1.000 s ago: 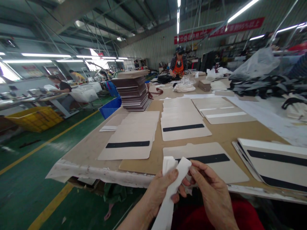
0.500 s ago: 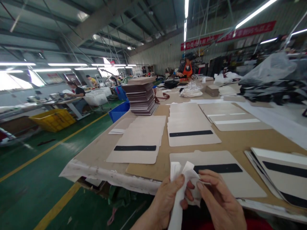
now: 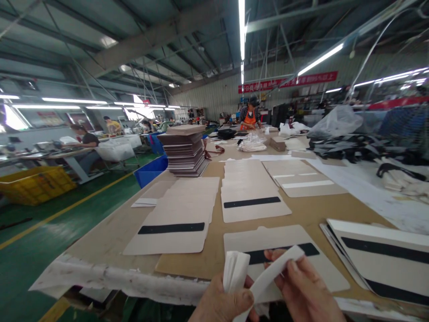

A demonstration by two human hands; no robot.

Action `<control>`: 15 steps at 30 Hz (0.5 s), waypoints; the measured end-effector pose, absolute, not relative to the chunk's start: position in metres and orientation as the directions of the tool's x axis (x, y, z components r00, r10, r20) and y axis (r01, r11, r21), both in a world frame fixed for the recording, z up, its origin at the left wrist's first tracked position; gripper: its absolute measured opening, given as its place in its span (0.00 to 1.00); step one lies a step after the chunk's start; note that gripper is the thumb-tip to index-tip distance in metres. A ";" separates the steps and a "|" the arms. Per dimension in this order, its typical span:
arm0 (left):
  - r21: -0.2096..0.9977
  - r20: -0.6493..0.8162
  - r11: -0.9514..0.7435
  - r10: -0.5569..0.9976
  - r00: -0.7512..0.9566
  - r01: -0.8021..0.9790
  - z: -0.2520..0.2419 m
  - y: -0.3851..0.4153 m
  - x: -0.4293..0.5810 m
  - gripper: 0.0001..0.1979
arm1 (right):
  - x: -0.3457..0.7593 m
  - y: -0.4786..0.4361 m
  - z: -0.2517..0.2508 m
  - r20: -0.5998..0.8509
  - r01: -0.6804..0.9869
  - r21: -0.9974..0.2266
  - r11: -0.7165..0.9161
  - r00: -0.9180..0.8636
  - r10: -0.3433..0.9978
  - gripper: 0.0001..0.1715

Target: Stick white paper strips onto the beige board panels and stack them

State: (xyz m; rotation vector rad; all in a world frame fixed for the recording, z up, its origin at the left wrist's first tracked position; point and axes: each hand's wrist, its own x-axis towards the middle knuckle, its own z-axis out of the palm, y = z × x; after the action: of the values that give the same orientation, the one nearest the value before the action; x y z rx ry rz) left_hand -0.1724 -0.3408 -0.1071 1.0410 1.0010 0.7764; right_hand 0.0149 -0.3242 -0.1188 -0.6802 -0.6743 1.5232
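My left hand (image 3: pixel 224 300) is closed around a folded bundle of white strips (image 3: pixel 235 270) at the table's front edge. One white strip (image 3: pixel 276 272) slants up and to the right from it, and my right hand (image 3: pixel 310 288) pinches that strip near its far end. Just behind both hands lies a beige panel (image 3: pixel 241 237) with a black band (image 3: pixel 310 248) across it, partly covered by my fingers and the strip. The lower ends of the strips run out of view at the bottom.
Overlapping beige panels with black bands lie at the left (image 3: pixel 182 201) and in the middle (image 3: pixel 251 183). Banded panels (image 3: pixel 378 264) are at the right. A tall stack of brown-edged boards (image 3: pixel 184 152) stands behind. Across the table is a person in an orange apron (image 3: pixel 250 118).
My right hand has drawn one strip away from the crumpled bundle, up and to the right, so it now stretches between both hands. The view has swung slightly right and up.
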 end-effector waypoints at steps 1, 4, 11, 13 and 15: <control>0.946 -0.308 0.324 0.879 0.365 0.017 -0.101 -0.342 -0.176 0.27 | 0.028 -0.321 -0.109 -0.035 -0.667 -0.745 -0.024 0.004 0.999 0.10; 0.933 -0.329 0.247 0.880 0.343 0.260 -0.074 -0.349 -0.187 0.17 | 0.072 -0.314 -0.073 -0.018 -0.705 -0.707 0.055 0.097 0.995 0.06; 0.543 -0.146 -0.275 0.900 0.412 0.793 -0.038 -0.350 -0.175 0.07 | 0.132 -0.271 -0.017 -0.022 -0.237 -0.971 -0.021 -0.001 1.000 0.11; 0.370 -0.101 -0.314 0.922 0.374 0.874 -0.050 -0.342 -0.163 0.11 | 0.124 -0.249 -0.016 -0.138 0.027 -0.990 -0.135 -0.134 0.981 0.15; 0.250 -0.054 -0.284 0.951 0.306 0.926 -0.066 -0.332 -0.153 0.15 | 0.106 -0.227 -0.019 -0.203 0.232 -0.963 -0.138 -0.285 0.937 0.18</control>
State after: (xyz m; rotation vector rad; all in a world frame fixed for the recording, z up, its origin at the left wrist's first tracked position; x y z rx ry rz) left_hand -0.1525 -0.3319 -0.0656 2.3389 1.7171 0.1538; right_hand 0.1062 -0.2266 -0.0187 -1.3369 -1.5159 1.4695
